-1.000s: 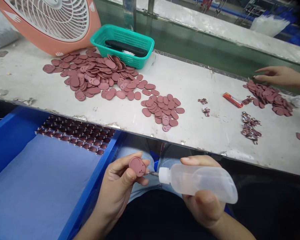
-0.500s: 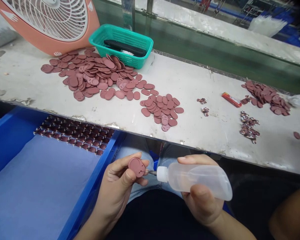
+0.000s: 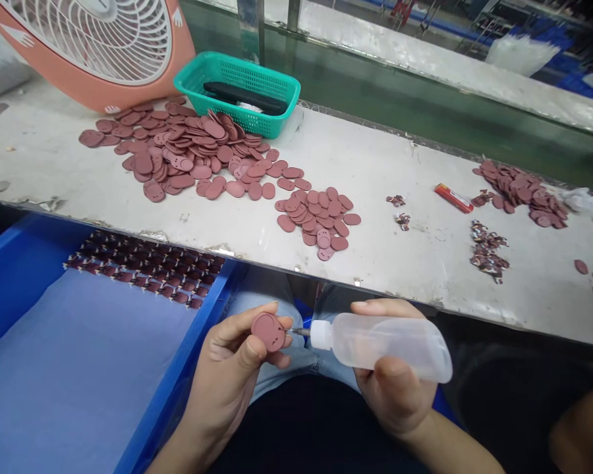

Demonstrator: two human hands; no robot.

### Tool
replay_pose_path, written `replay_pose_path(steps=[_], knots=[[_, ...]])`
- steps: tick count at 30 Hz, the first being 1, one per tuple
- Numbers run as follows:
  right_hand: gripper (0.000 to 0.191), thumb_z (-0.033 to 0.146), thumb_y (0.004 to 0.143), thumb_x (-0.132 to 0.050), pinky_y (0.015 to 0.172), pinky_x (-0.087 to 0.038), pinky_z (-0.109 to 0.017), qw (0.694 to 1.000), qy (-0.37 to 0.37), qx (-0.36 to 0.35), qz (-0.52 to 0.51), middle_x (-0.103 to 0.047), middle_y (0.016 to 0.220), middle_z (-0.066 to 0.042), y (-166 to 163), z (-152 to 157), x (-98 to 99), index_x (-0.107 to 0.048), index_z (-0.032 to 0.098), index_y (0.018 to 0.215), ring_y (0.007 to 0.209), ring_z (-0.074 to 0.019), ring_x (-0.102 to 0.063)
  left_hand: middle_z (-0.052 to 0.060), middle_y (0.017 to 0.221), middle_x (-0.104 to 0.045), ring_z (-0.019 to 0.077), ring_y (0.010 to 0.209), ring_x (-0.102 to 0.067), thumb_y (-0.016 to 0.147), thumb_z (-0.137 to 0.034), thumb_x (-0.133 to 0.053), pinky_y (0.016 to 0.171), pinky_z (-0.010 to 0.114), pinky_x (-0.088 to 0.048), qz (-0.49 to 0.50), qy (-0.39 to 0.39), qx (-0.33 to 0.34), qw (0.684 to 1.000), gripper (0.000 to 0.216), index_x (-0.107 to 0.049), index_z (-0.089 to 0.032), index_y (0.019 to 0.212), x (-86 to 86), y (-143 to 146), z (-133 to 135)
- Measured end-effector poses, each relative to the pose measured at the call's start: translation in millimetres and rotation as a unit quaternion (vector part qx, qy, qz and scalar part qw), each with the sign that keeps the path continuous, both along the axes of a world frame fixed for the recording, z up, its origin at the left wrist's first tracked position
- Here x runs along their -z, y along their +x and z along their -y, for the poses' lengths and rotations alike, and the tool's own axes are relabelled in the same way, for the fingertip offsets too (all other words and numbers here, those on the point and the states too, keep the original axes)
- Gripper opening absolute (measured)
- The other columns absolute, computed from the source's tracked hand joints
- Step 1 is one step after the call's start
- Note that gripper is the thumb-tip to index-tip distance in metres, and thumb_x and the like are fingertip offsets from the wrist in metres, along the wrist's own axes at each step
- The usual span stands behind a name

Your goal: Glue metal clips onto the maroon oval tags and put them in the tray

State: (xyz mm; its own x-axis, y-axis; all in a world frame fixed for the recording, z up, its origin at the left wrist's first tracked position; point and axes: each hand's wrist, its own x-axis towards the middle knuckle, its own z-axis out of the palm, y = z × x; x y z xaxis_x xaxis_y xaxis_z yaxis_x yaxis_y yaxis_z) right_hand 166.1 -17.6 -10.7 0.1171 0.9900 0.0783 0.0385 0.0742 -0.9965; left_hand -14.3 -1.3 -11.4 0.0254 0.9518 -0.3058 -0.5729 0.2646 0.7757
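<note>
Pinching: left hand (image 3: 227,352), thumb and fingers together on a disc (image 3: 267,331) over the lap (image 3: 279,382), in front of the table (image 3: 375,145).
Clasping: right hand (image 3: 395,398), clamped round a bottle (image 3: 390,339) aimed at the disc.
Tip (image 3: 303,332): at the disc's right edge; whether it touches, cannot tell.
Flow: too hard a squeeze would likely push out too much, if the bottle holds fluid; its contents are unclear.
Fingertips (image 3: 287,322): left ones sit just beside the tip, so a stray jab or drop could catch them.
Disc: a slack pinch could let it tilt or fall to the lap.
Tray (image 3: 20,263): near the left forearm (image 3: 190,431); a knock might upset its rows of pieces (image 3: 148,266).
Pile (image 3: 178,151): more discs on the table, well apart from both hands.
</note>
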Motion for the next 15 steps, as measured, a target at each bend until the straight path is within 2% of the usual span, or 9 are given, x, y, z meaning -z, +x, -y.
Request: replay_pose_path(steps=[3, 8, 11, 13, 15], knots=[[0.032, 0.055, 0.089, -0.064, 0.057, -0.051, -0.041, 0.998, 0.042, 0.034, -0.035, -0.064, 0.085, -0.006, -3, -4, -6.2, -0.067, 0.03, 0.11, 0.062, -0.0222, -0.06, 0.007, 0.081, -0.082, 0.0168, 0.064, -0.074, 0.066, -0.045, -0.089, 0.052, 0.018, -0.06, 0.0, -0.004, -0.001, 1.0, 0.032, -0.083, -0.028, 0.092, 0.9, 0, 0], [0.031, 0.052, 0.087, -0.067, 0.052, -0.049, -0.036, 0.997, 0.01, 0.033, -0.064, -0.063, 0.076, -0.005, -6, -3, -5.0, -0.07, 0.029, 0.106, 0.057, -0.0199, -0.058, 0.008, 0.078, -0.081, 0.0167, 0.062, -0.072, 0.06, -0.045, -0.092, 0.051, 0.019, -0.059, 0.003, -0.033, -0.017, 0.999, 0.036, -0.084, -0.026, 0.089, 2.0, -1, -1], [0.033, 0.05, 0.08, -0.075, 0.042, -0.038, -0.026, 0.994, -0.002, 0.042, -0.102, -0.055, 0.064, 0.0, -10, -7, -4.5, -0.071, 0.026, 0.102, 0.044, -0.0107, -0.043, 0.008, 0.077, -0.081, 0.0171, 0.063, -0.072, 0.054, -0.045, -0.094, 0.05, 0.019, -0.058, -0.005, -0.061, -0.034, 0.998, 0.04, -0.083, -0.025, 0.087, -0.8, 2, -2], [0.04, 0.057, 0.078, -0.074, 0.038, -0.029, -0.02, 0.983, -0.026, 0.032, -0.179, -0.048, 0.054, 0.005, -11, -16, -6.7, -0.069, 0.025, 0.102, 0.038, -0.0065, -0.032, 0.007, 0.075, -0.08, 0.0173, 0.063, -0.072, 0.051, -0.048, -0.095, 0.049, 0.018, -0.057, -0.02, -0.085, -0.069, 0.994, 0.045, -0.083, -0.024, 0.086, -1.8, 3, -3], [0.054, 0.072, 0.079, -0.064, 0.036, -0.024, -0.017, 0.958, -0.06, 0.018, -0.28, -0.043, 0.047, 0.007, -7, -33, -11.7, -0.068, 0.022, 0.1, 0.035, -0.0054, -0.028, 0.006, 0.075, -0.08, 0.0173, 0.062, -0.071, 0.048, -0.05, -0.095, 0.048, 0.018, -0.056, -0.037, -0.098, -0.112, 0.988, 0.047, -0.082, -0.023, 0.085, 1.5, 0, -6]])
